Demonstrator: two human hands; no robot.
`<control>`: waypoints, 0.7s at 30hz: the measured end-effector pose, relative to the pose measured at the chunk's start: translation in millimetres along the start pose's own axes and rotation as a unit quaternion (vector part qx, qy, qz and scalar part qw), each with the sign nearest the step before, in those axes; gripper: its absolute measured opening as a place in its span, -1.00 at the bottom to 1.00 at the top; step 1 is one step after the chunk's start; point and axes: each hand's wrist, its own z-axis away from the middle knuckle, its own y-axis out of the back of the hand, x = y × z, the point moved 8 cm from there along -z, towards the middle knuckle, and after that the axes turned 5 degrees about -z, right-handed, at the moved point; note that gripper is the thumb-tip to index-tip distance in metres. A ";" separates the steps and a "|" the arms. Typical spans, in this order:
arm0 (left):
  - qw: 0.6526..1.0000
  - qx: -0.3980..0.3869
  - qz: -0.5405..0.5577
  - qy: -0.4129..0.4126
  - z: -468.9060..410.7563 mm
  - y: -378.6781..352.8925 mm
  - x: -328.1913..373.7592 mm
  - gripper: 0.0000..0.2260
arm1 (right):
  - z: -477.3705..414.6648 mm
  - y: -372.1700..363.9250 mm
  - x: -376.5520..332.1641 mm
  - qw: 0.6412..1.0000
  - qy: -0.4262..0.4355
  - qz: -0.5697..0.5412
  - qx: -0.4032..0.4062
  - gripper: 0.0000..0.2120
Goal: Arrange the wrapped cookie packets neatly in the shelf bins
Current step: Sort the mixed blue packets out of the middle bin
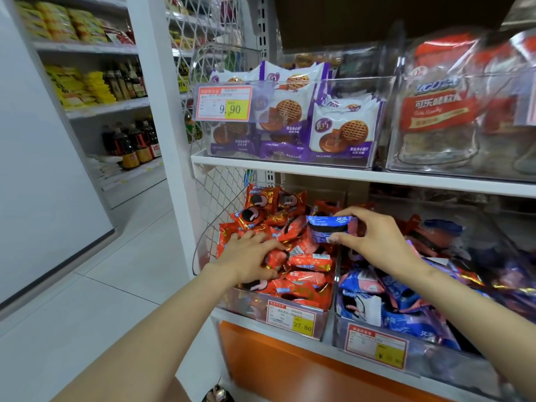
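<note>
Blue packet pinched by right hand above red packets; left hand rests open-fingered on them. Bins jumbled, most sorting left.

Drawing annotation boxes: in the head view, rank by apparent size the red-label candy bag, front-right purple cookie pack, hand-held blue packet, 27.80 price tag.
1. red-label candy bag
2. purple cookie pack
3. blue packet and 27.80 price tag: too alike to rank
</note>
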 end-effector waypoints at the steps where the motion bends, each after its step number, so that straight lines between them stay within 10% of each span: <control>1: 1.000 0.005 -0.001 0.019 -0.1 1.0 -8.3 -0.50 | -1.5 1.0 1.7 1.000 -0.001 0.001 0.003 -0.67; 13: 0.990 0.074 0.095 0.072 6.5 4.7 -46.9 -0.69 | -1.8 14.0 6.4 1.000 -0.019 -0.012 0.008 -0.67; 18: 0.969 0.184 0.142 -0.085 13.6 46.2 15.4 -0.60 | 0.8 21.8 0.2 1.000 -0.005 -0.020 0.009 -0.74; 21: 0.977 0.045 0.137 -0.157 6.8 30.3 55.8 -0.41 | 3.2 20.2 -2.7 1.000 -0.003 -0.018 0.005 -0.73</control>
